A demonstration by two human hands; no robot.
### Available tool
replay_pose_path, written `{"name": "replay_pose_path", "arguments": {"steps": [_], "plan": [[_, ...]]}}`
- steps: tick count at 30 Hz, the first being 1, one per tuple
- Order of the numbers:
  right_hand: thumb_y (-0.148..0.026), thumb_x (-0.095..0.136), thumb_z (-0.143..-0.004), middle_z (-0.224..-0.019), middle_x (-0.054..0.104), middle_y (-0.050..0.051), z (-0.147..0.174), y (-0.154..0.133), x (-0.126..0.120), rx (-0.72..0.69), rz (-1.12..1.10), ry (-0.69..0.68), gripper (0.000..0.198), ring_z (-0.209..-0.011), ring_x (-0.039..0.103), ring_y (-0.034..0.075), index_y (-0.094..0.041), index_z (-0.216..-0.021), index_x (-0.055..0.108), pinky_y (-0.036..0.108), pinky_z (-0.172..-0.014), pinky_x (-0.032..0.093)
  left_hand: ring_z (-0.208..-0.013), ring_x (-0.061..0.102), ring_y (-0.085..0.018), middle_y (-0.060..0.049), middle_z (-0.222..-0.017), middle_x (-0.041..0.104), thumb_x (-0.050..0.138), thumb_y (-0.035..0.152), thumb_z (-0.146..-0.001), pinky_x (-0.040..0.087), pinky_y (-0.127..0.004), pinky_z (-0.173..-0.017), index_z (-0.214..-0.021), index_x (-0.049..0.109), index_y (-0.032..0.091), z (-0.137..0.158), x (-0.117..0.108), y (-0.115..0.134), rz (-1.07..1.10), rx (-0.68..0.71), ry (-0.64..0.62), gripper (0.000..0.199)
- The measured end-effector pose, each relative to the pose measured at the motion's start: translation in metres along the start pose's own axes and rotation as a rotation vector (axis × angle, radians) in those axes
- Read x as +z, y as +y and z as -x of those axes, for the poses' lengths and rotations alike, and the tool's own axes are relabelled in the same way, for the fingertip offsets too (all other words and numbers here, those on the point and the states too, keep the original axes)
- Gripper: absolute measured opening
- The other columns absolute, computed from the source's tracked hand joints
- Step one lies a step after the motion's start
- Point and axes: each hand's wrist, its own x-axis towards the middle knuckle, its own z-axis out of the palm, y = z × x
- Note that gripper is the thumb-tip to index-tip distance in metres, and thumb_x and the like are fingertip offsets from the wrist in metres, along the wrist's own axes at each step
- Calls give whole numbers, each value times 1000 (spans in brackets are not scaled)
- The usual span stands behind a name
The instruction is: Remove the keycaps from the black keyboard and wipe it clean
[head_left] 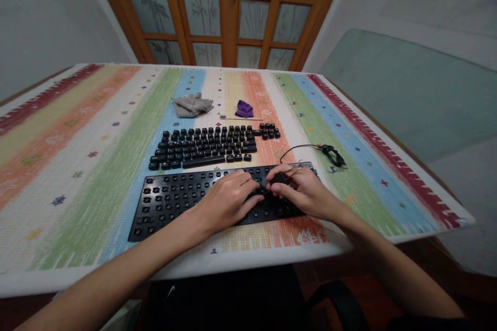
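Head view: keyboard point(171, 199) near the front edge of the table point(81, 201); left hand point(231, 194) lies over it, perhaps steadying it, nearly meeting the right hand point(306, 189); whether either clamps anything, I cannot tell; keycaps point(204, 159) behind, rowed likely to keep order.

A white swoosh point(171, 291), apparently, marks black fabric point(229, 297).

The black keyboard point(180, 194) lies flat, switches point(146, 191) exposed, beside rows of black keycaps point(209, 147).
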Motion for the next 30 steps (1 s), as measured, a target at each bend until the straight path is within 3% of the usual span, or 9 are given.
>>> {"name": "replay_pose_path", "arguments": {"steps": [4, 12, 17, 25, 30], "plan": [[-37, 55, -98, -92, 73, 7, 0, -3, -3, -102, 164, 14, 24, -83, 70, 18, -17, -90, 68, 29, -83, 54, -79, 57, -20, -7, -84, 63, 52, 27, -99, 49, -32, -72, -91, 62, 15, -2, -4, -1, 0, 26, -26, 18], [-43, 57, -98, -86, 71, 5, 6, 1, -5, -254, 189, -48, 25, -78, 68, 16, -18, -99, 64, 26, -73, 53, -77, 58, -17, -5, -85, 63, 58, 25, -95, 46, -29, -71, -92, 61, 16, -15, -24, -13, 146, 100, -175, 10], [-39, 59, -97, -81, 69, 3, 10, 4, -5, -218, 137, 97, 21, -71, 66, 15, -19, -95, 63, 26, -66, 52, -78, 57, -18, -6, -84, 63, 51, 24, -98, 48, -31, -72, -95, 63, 16, -18, -24, -16, 138, 196, -84, 15], [-50, 59, -95, -81, 72, 5, 17, 21, -11, -180, 73, 325, 31, -76, 69, 17, -20, -94, 65, 30, -71, 54, -75, 57, -15, -2, -80, 60, 60, 27, -96, 49, -28, -69, -98, 63, 15, -30, -22, -30, 175, 104, 129, 13], [-48, 62, -94, -80, 73, 5, 19, 26, -11, -164, 44, 374, 29, -75, 69, 17, -19, -93, 67, 30, -70, 54, -80, 55, -17, -6, -87, 59, 52, 30, -100, 49, -31, -72, -103, 68, 16, -45, -13, -57, -41, 138, 43, 22]]}}
